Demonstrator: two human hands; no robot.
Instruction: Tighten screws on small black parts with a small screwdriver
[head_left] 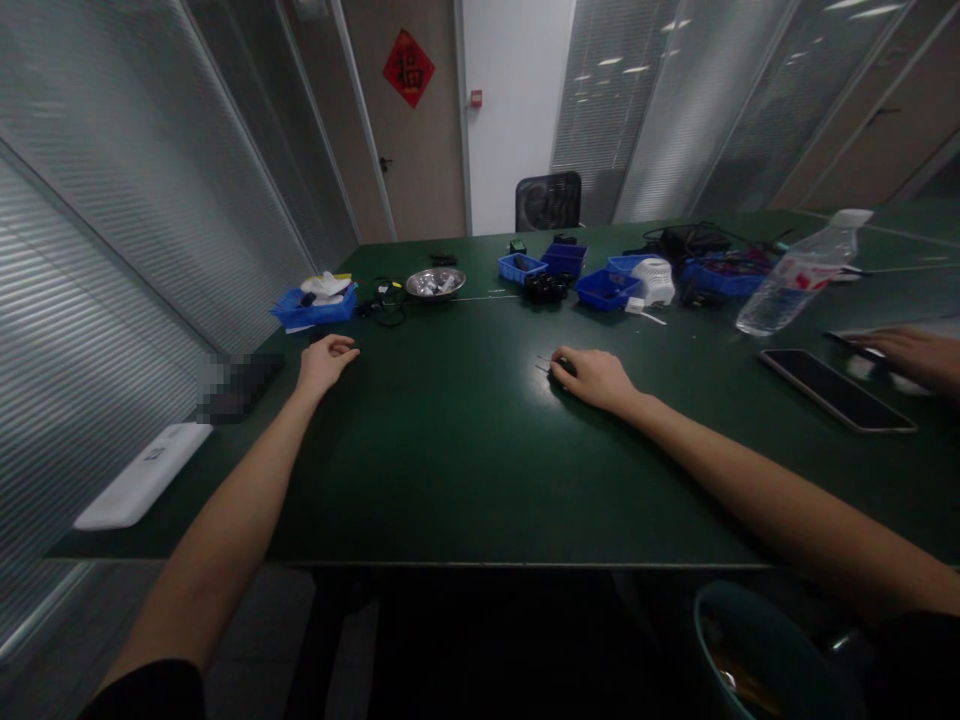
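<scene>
My right hand [596,378] rests on the green table [442,450] with its fingers closed round a small black object [563,367]. Thin, pale, wire-like ends stick out from that object to the left, and its kind cannot be made out. Farther left, my left hand [325,366] is held low over the table, fingers curled together. A dark bit shows by its fingertips, too small to name. Just beyond this hand stands a blue basket [319,309] with white and yellow packaging in it. Black cables [384,305] lie beside the basket.
A metal bowl [436,272], several blue trays [602,291] and tangled cables line the far side. At right are a plastic bottle [799,275], a phone [832,388] and another person's hand [919,355]. A white box [146,475] lies left; a bin [705,620] stands below the table edge.
</scene>
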